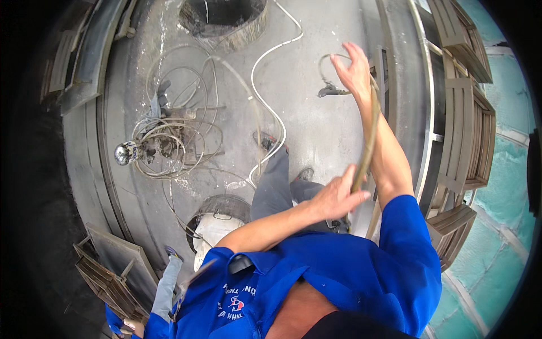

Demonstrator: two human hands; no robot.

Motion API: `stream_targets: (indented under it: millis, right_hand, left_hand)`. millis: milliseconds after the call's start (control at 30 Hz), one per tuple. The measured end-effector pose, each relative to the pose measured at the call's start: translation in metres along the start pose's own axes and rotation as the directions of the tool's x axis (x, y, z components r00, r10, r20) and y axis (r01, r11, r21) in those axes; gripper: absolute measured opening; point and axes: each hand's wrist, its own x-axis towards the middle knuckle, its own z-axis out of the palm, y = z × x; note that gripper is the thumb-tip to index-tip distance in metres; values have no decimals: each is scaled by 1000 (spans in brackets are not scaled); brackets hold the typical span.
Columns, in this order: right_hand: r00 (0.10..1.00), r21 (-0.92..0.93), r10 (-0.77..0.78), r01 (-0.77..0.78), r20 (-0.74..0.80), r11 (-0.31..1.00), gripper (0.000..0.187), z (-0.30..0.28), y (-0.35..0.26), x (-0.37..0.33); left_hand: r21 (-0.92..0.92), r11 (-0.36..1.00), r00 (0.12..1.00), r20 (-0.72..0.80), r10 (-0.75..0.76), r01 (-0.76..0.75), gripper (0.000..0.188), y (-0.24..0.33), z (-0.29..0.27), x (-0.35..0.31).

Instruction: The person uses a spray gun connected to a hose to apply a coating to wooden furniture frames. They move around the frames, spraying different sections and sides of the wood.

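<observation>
A long, thin, brownish hose (370, 135) runs beside my right forearm, from the wrist down to my left hand. My left hand (336, 198) is closed around its lower part, in front of my body. Stretched out farther ahead, my right hand (354, 70) has its fingers and thumb apart, and the hose passes at its wrist. A thin loop of line curves near those fingertips. Below it hangs a dark, ragged end piece (332, 91), whose kind I cannot make out.
Tangled hoses (180, 133) lie around a stand with a shiny round metal part (126, 153) at left. A white hose (262, 101) snakes across the floor. A large round tub (248, 31) stands ahead. Wooden crates (466, 135) line the right. Another person's leg (167, 285) shows lower left.
</observation>
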Motion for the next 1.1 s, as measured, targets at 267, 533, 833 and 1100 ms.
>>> stream_targets:
  millis: [267,533,833,1100]
  right_hand:
    - [838,-925,469,104,279,365,73,-143,0,-188]
    - [169,-901,985,-423,22,93,41,-256,-8,-411]
    - [-522,-267,850,-812,-65,-519,29,-320,-221,-821]
    - [-819,226,573,-554,23,-801,30,-239,-394,-1047]
  left_hand:
    - [163,765,628,687,365,-623,38,104,129,-90]
    - [-260,779,60,933,355,-571,20,120,187,-156]
    - [-287,825,-453,890,42,-487,30,74,292,-213]
    - [-271,925,-676,737,23,-265,24,-8,448,-298]
